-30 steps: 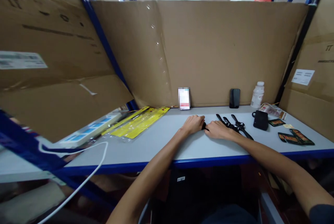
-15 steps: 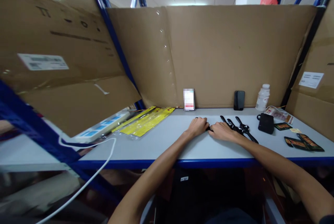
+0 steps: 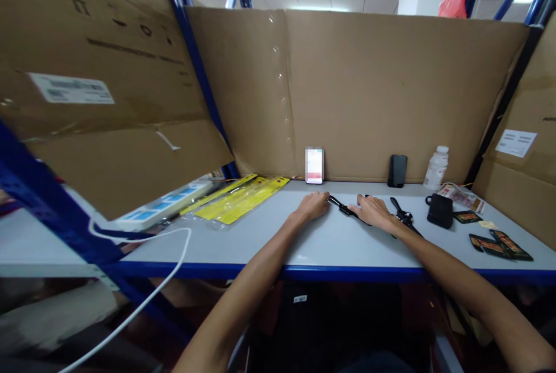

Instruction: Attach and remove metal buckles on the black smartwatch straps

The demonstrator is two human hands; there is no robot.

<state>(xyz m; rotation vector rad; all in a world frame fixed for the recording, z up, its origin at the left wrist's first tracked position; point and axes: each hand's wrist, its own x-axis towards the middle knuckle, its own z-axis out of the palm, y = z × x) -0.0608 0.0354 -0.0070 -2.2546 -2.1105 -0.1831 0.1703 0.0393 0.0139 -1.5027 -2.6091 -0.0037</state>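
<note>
A slim black strap with a buckle-like middle (image 3: 346,209) lies slantwise on the tabletop between my hands. My left hand (image 3: 313,207) is curled at the strap's far left end, its fingertips closed there. My right hand (image 3: 374,212) rests palm down over the strap's other end, thumb stretched apart from the fingers and touching it. Beneath and beside this hand lie more black straps, partly covered by it. One black strap (image 3: 405,215) shows to the right of the wrist.
Yellow-backed clear packets (image 3: 243,202) and a white power strip (image 3: 167,205) are at left. A lit phone (image 3: 314,165) and a dark phone (image 3: 397,171) lean against cardboard. A bottle (image 3: 436,168), black case (image 3: 439,211) and printed packets (image 3: 499,245) stand or lie at right.
My hands have moved apart, the left one leftward and the right one slightly rightward. The strap between them, mostly covered before, now shows. The view has shifted slightly.
</note>
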